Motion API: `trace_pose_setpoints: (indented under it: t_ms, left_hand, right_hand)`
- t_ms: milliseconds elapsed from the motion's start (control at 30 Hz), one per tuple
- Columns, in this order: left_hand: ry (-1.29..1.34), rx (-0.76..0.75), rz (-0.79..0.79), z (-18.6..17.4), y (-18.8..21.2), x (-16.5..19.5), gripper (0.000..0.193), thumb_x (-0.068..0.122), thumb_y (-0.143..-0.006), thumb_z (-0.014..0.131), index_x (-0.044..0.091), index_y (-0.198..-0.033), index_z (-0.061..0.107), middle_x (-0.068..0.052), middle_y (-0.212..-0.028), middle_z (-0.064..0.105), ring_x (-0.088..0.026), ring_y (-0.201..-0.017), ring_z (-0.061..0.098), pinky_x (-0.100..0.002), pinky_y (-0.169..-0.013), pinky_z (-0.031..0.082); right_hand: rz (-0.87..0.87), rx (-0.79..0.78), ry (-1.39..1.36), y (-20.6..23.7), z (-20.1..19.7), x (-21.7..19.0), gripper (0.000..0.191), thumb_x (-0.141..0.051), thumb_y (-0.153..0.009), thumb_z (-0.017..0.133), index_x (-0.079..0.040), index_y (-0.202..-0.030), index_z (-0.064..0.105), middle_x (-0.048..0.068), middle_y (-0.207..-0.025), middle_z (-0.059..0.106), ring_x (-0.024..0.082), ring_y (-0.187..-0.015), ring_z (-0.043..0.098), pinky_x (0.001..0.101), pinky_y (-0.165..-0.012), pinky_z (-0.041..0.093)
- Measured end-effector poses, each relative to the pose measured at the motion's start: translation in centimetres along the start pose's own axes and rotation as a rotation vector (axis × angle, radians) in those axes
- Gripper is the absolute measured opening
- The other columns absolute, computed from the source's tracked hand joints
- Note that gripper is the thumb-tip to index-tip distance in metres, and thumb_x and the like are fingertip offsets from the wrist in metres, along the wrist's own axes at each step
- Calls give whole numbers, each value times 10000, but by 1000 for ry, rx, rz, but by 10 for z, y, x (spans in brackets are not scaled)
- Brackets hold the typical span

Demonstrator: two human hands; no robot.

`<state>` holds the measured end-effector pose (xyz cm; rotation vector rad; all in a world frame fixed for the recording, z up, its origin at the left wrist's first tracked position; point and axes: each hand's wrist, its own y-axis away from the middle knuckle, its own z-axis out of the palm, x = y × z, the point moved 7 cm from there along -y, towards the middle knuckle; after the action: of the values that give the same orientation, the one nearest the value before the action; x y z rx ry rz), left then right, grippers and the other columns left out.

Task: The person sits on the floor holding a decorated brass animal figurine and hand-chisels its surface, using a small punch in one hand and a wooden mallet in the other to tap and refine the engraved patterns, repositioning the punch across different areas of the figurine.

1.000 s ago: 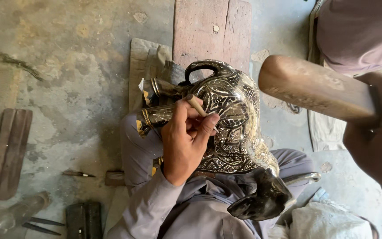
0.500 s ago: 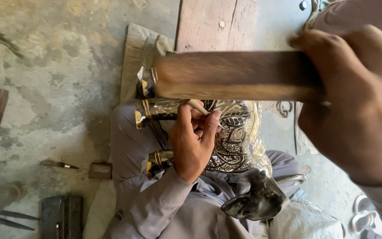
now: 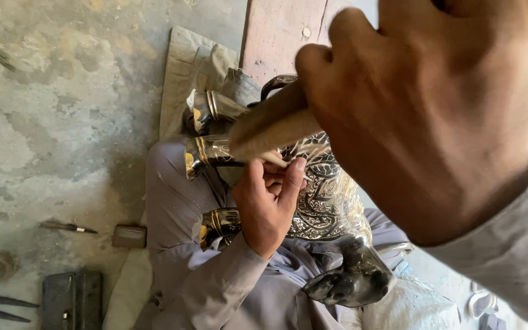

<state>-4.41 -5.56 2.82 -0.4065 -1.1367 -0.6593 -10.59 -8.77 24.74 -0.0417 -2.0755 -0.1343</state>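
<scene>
Left hand: left hand [image 3: 267, 205] curled on the engraved metal vessel [image 3: 328, 195], thumb and fingers pinched around a thin punch or chisel; only a short pale bit of that tool shows above the fingertips, so its tip cannot be made out.
Right hand: right hand [image 3: 426, 104] very close to the camera, fist clenched around the wooden mallet handle [image 3: 273, 125]; knuckles toward the lens, blurred.
Mallet: handle runs from the fist down and left, its rounded end lying over the vessel just above the left hand's fingers; whether it touches the punch cannot be told.
Vessel position: lies on its side across the person's lap, on grey trousers [image 3: 172, 201]; silvery body covered in dense scroll and leaf relief.
Vessel parts: dark curved handle [image 3: 276, 82] at the top edge; three short banded legs or spouts with brass-coloured rings [image 3: 206, 153] pointing left.
Lower end: a dark, rounded, blackened part [image 3: 352, 281] sits below the vessel, near the right sleeve [image 3: 514, 244].
Under the work: folded beige cloth [image 3: 194, 67] on the concrete floor [image 3: 62, 110], a reddish plank [image 3: 276, 30] just beyond it.
Floor, left: small chisel [image 3: 68, 227], a little block [image 3: 129, 236] beside it, a dark metal box [image 3: 71, 299], two thin rods [image 3: 1, 305] at the corner.
</scene>
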Motion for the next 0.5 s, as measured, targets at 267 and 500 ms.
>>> trace_pose_setpoints:
  t_ms: [267, 500]
  left_hand:
    - [46, 8, -91, -2, 2, -9, 215, 108, -998, 713, -43, -1035, 564, -66, -858, 696, -100, -719, 736, -237, -614, 616]
    - [84, -23, -36, 1, 1, -9, 229, 129, -1012, 703, -37, -1055, 551, -52, -864, 693, -91, -750, 730, -226, -650, 615]
  right_hand:
    - [-66, -73, 13, -13, -7, -4, 328, -537, -1014, 580, -309, -790, 651, -107, -698, 601, 69, -729, 604, 317, -879, 446]
    - [-100, -122, -13, -6, 2, -8, 349, -540, -1048, 557, -301, -808, 644, -96, -703, 602, 77, -718, 601, 356, -941, 459]
